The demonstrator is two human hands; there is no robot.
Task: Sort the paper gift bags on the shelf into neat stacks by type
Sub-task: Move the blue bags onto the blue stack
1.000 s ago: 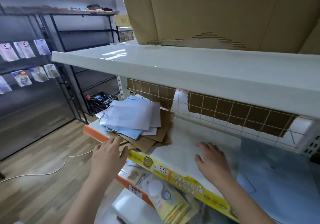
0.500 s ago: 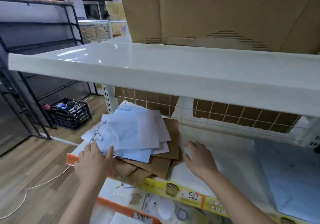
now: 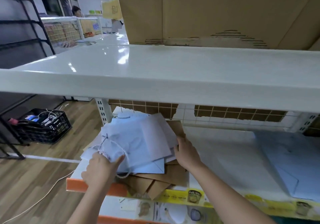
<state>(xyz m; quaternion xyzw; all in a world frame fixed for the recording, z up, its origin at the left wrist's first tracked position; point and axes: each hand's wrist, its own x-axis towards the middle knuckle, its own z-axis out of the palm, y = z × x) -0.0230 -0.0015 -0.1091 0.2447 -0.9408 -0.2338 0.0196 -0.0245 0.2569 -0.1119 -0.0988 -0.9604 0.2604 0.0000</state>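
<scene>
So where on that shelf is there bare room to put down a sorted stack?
The white shelf lies bare in the middle, between the right hand at the mixed pile and the light blue bags lying flat at the right end. The left end is crowded: pale blue bags lie skewed over brown paper bags, with the left hand on them.
</scene>
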